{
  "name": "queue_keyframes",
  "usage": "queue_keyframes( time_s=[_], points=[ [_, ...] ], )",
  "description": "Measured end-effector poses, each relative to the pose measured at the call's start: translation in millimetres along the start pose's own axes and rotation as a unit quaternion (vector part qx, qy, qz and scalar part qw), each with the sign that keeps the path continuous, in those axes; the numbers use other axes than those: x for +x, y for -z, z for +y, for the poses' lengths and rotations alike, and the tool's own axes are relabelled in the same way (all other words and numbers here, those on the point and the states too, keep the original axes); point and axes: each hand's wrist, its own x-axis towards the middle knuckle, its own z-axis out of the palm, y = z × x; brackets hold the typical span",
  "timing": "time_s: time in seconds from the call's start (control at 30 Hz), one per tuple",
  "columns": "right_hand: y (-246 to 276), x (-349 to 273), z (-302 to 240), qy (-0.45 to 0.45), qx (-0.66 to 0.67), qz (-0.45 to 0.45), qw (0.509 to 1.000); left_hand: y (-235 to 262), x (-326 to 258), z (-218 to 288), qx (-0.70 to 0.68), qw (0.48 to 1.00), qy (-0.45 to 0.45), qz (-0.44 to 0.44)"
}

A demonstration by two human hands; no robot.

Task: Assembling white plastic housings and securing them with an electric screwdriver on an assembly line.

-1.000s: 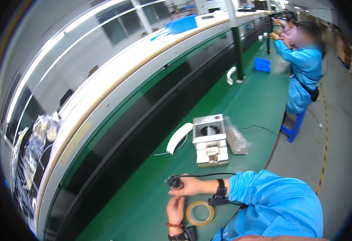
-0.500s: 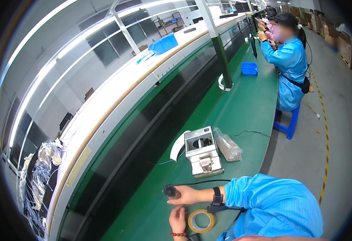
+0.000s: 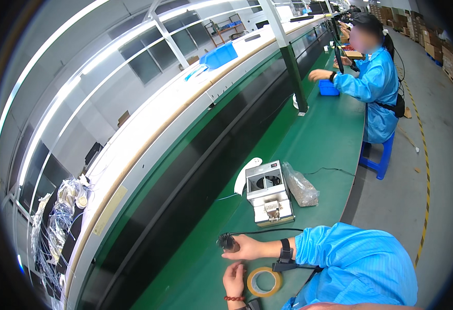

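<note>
Black plug end (image 3: 227, 241) of cable (image 3: 268, 231) pinched in right hand (image 3: 250, 248) above green bench (image 3: 314, 150). Left hand (image 3: 233, 279) empty, fingers loosely curled beside tan tape roll (image 3: 263, 281). No tape on cable yet; wrapping seemingly not begun.

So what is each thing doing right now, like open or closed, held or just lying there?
Right hand: closed around a small black part.
Small black part: held, its cable trailing off.
Left hand: open, fingers resting on the bench.
Tape roll: lying flat, not held.
White machine: standing on the bench, untouched.
Clear plastic bag: lying beside the machine, full of small parts.
</note>
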Motion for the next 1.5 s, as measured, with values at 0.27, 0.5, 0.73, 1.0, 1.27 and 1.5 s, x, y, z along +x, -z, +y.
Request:
queue_keyframes(
  time_s=[0.27,0.5,0.73,1.0,1.27,1.5],
  points=[
    [-4.1,-3.1,-0.9,-0.019,0.04,-0.009,0.999,-1.9,2.4,-7.4,0.037,0.999,-0.016,0.016],
    [1.2,-9.0,0.0,0.041,-0.046,-0.023,0.998,-13.0,8.4,-6.7,0.0,0.999,-0.046,0.022],
    [4.6,-26.8,-13.7,0.075,-0.019,-0.064,0.995,0.9,11.5,-20.0,0.032,0.999,-0.015,-0.02],
    [11.3,-33.7,-25.1,0.067,0.018,-0.081,0.994,-6.7,8.0,3.3,0.059,0.998,0.035,0.016],
    [12.2,-22.4,-11.2,0.078,-0.028,-0.018,0.996,-7.6,20.4,0.4,0.06,0.996,0.062,0.033],
    [8.9,-21.1,-13.0,0.003,0.058,-0.073,0.996,-6.1,20.4,-4.9,0.023,0.993,0.1,0.057]
  ],
)
